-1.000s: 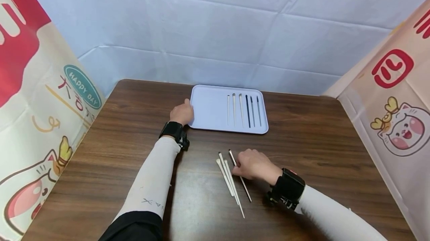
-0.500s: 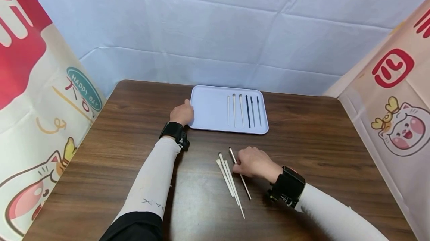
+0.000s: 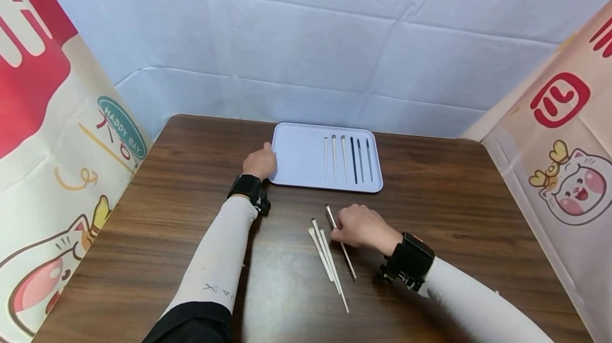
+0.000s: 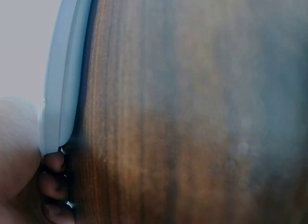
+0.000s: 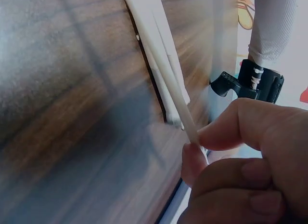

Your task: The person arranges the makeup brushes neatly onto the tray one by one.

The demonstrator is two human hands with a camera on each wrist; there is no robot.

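Brown wood-grain table (image 3: pixel 430 226) carries three pale slim chopsticks (image 3: pixel 327 258) lying close together, just beside the dark metal-tipped chopstick (image 3: pixel 345 254) that the right hand (image 3: pixel 360 228) pinches near its upper end between thumb and curled fingers (image 5: pixel 231 123). A thin, smooth stick held so near one end could pivot or slip from the pinch, and its trailing end might knock the pale ones askew (they lie almost touching it). The left hand (image 3: pixel 260 161) rests at the left edge of the pale blue rectangular plastic tray (image 3: pixel 298 160), fingertips (image 4: pixel 54 162) curled under its rim, thumb on top. Six chopsticks already lie in a row inside the tray.
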